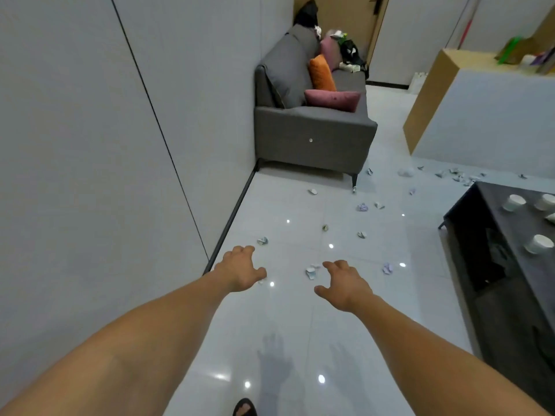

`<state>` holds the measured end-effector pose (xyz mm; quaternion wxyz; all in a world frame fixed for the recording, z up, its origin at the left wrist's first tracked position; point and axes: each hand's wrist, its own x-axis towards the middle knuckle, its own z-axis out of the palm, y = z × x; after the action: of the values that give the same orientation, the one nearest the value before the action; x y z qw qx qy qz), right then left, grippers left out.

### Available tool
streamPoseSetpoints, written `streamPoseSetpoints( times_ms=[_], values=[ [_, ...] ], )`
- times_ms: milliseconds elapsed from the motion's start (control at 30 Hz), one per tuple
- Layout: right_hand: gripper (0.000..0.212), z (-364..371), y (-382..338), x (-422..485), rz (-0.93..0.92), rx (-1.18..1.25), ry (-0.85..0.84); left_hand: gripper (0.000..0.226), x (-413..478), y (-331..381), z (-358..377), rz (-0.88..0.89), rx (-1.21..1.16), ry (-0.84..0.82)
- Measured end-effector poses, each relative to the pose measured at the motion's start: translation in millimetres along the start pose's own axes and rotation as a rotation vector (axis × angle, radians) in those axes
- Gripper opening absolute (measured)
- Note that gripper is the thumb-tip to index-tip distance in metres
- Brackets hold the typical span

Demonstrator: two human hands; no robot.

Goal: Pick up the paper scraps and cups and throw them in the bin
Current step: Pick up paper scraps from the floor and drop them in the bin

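**Head view: left hand (240, 267) and right hand (345, 283) reach out empty, short of the grey sofa (312, 133)**

Both bare arms stretch forward over the glossy white tiled floor (285, 325), well to the near side of the sofa's end. Each hand is palm-down with its fingers spread and loosely bent, and neither has hold of anything.

A crumpled pale-blue paper scrap (311, 271) lies on the tiles between the two hands, just beside the right hand's fingers. A second scrap (262, 240) lies just past the left hand, toward the sofa. A lilac scrap (388, 268) sits to the right of the right hand, apart from it.

Closer to the sofa more pieces dot the floor, among them a purple wad (362, 207) in front of its corner leg. A thicker scatter (456, 175) is strewn to the right of that leg.

To the right of the sofa and nearer the camera stands a dark coffee table (480, 223). Three white cups sit on its top, well apart from both hands. The nearest cup (539, 244) is closest to the table's front edge.

On the sofa seat an orange cushion (322, 72) leans against the back, with a mauve cushion (332, 99) lying in front of it.
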<state>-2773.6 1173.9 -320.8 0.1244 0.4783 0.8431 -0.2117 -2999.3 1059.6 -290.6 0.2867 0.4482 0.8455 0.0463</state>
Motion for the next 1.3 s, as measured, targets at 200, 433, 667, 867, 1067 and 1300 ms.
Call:
streamPoseSetpoints(
  times_ms=[200,433,667,867,1067,1300],
  values=[
    [0.071,-23.3,42.9,56.3,0.107,0.025,-0.029,0.074,80.4,53.3,-12.6,0.081,0.028,-0.088],
    [0.070,-58.7,97.2,160.0,0.075,0.015,-0.070,0.072,172.7,117.9,-10.9,0.058,-0.005,-0.148],
    [0.067,-99.0,136.4,252.8,0.020,-0.039,-0.110,0.073,251.4,151.8,-11.4,-0.033,-0.068,-0.181],
    [0.065,-98.6,148.2,322.8,0.011,-0.039,-0.211,0.072,325.2,159.5,0.6,-0.065,-0.131,-0.243],
    [0.066,-60.8,158.3,416.2,0.050,-0.021,-0.347,0.071,425.5,145.9,30.7,-0.116,-0.156,-0.356],
    [0.062,56.1,203.7,554.1,0.112,0.004,-0.458,0.068,541.6,108.4,147.5,-0.238,-0.255,-0.412]
  ],
)
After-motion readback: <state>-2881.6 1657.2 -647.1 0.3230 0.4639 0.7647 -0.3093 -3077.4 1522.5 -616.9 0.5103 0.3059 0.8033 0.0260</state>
